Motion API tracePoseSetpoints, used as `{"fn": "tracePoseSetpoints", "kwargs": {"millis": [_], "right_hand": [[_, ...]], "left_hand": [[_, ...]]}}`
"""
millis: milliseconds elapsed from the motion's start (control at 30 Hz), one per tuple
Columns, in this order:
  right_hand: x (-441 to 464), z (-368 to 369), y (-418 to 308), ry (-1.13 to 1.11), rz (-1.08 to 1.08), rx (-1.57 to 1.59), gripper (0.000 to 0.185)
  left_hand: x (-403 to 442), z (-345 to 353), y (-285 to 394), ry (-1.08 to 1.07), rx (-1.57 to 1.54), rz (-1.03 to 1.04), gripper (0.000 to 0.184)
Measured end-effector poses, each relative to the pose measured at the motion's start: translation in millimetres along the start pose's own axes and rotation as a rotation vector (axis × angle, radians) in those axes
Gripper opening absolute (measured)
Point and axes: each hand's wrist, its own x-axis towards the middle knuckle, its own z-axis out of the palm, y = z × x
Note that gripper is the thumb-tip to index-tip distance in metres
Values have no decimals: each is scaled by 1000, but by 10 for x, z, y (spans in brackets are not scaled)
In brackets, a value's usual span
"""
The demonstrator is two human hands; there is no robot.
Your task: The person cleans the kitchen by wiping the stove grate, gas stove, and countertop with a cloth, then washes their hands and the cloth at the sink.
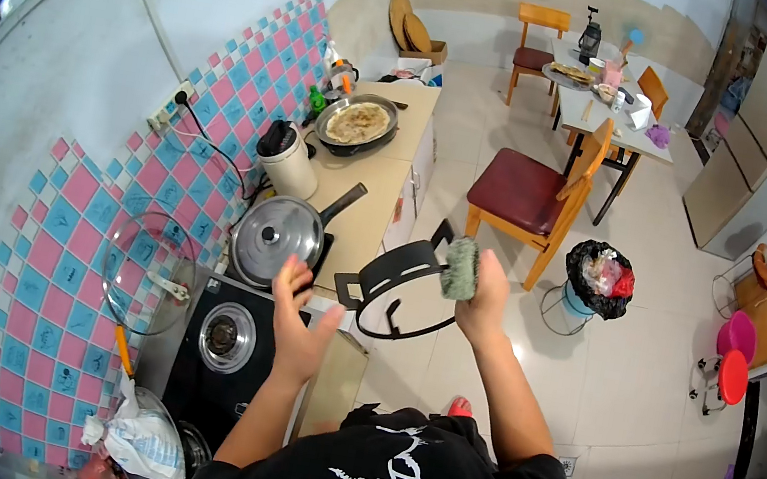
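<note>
My right hand (485,299) is closed around a grey-green scouring pad (461,269). The pad presses against a black pot-support ring (394,277) from a gas stove, raised over the floor in front of me. How the ring is held up behind the pad is hidden. Left of the ring, my left hand (299,332) has its fingers apart and holds nothing. It is above the edge of the black gas stove (255,370), whose bare burner (227,337) shows. Just beyond that hand is a lidded pan (274,240).
On the counter (376,172) stand a frying pan with a flatbread (359,122) and a cream kettle (288,161). A glass lid (149,273) leans against the tiles. To the right are a wooden chair (523,194), a lined trash bin (588,289) and a dining table (648,142).
</note>
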Motion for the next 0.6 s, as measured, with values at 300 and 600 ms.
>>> {"fn": "tracePoseSetpoints", "kwargs": {"millis": [300, 600], "right_hand": [[95, 103, -268, -106, -475, -50, 23], [23, -36, -259, -224, -90, -27, 36]], "left_hand": [[258, 359, 135, -161, 461, 120, 30], [122, 268, 114, -128, 528, 291, 24]]}}
